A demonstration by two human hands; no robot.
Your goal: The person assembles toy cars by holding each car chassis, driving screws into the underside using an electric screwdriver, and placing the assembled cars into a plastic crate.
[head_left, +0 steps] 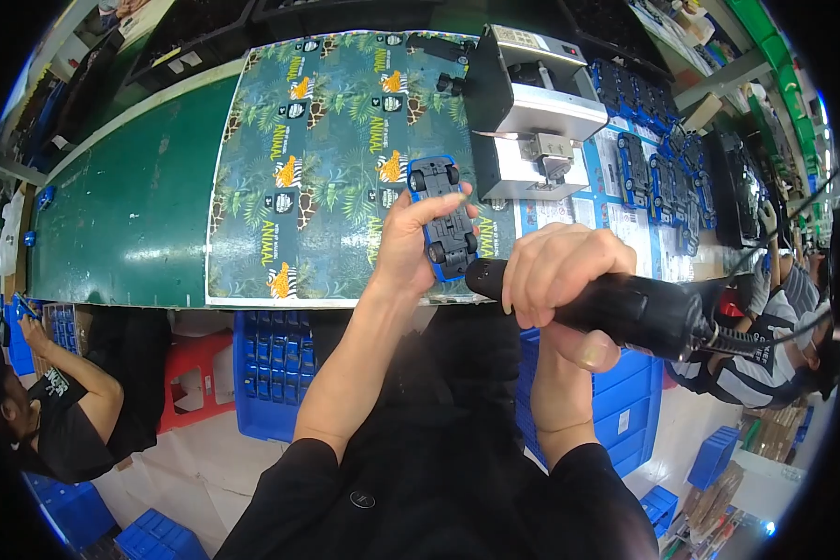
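In my left hand (403, 238) is a blue toy car (450, 222), turned over so its black underside and wheels face up. My left thumb lies across the underside and the fingers wrap the body. My right hand (569, 271) is closed round a black electric screwdriver (630, 310), with a coiled cable running off to the right. The screwdriver's nose is close to the car's near end. Whether its bit touches the car is hidden. Just beyond my hands stands a metal screw feeder (543, 126).
A printed animal sheet (336, 168) covers part of the green table (131, 205). Several blue toy cars (677, 187) lie at the right; a dark car part (443, 49) lies at the back. Blue bins (266, 425) (625, 406) stand below. Other people sit left and right.
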